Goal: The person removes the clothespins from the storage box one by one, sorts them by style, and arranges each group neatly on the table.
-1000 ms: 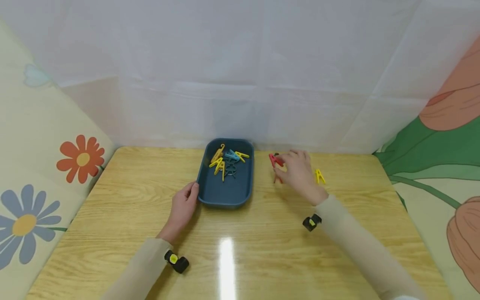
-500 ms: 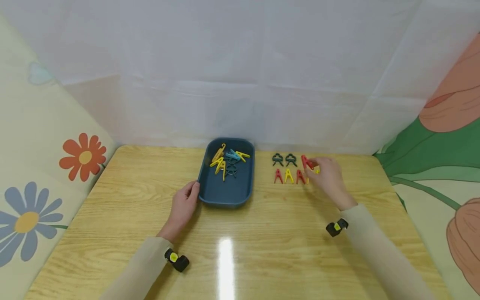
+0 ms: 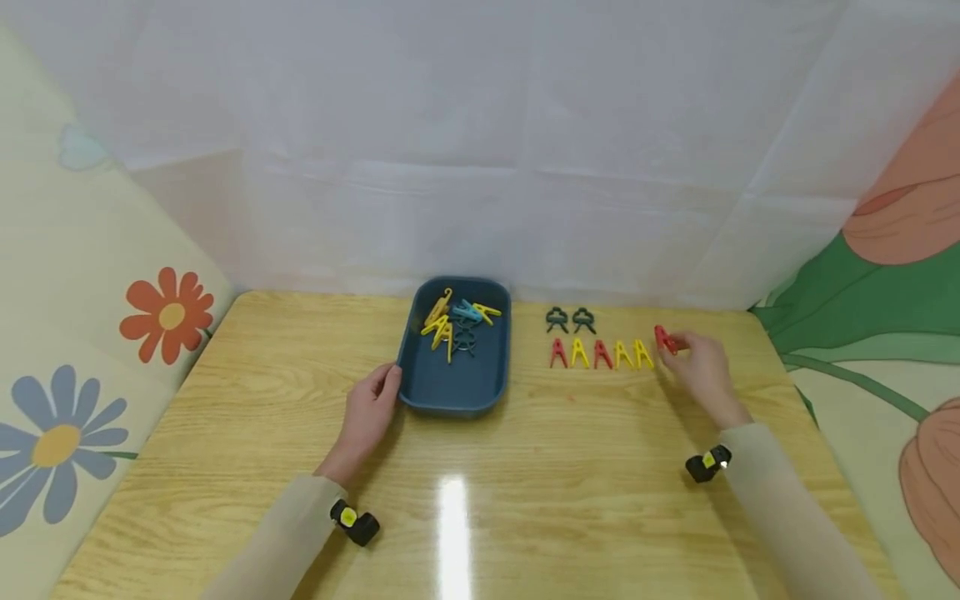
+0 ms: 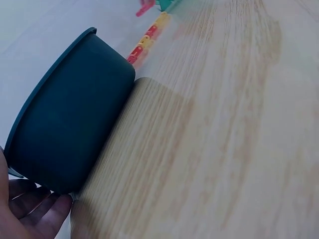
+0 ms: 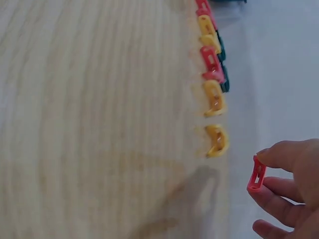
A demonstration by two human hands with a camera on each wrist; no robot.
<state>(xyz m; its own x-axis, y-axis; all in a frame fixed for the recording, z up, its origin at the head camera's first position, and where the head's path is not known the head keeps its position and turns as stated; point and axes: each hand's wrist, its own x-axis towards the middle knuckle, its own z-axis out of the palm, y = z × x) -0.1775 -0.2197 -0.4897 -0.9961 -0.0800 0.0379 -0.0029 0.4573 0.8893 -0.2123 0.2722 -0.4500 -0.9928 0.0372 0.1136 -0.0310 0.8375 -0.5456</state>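
My right hand [image 3: 702, 371] pinches a red clothespin [image 3: 664, 339] between thumb and fingers, just right of a row of clothespins. In the right wrist view the pinched red clothespin [image 5: 256, 174] is held above the table. The row holds a red clothespin [image 3: 558, 353], a yellow clothespin [image 3: 579, 352] and several more in red and yellow. My left hand [image 3: 369, 408] grips the left side of a dark blue tray [image 3: 453, 408], thumb at the rim, fingers against the outer wall. Inside the tray lie yellow clothespins [image 3: 442, 332], a blue clothespin [image 3: 467, 311] and dark green clips [image 3: 464, 340].
Two dark green clips [image 3: 557, 319] lie behind the row, near the white backdrop [image 3: 480, 167]. The wooden table [image 3: 525, 500] runs to the backdrop at its far edge. Flower-patterned cloth [image 3: 900, 350] stands at both sides.
My right hand has carried the red clothespin rightward, past the dark green clips and over the row, to the row's right end. The left hand and tray have stayed in place.
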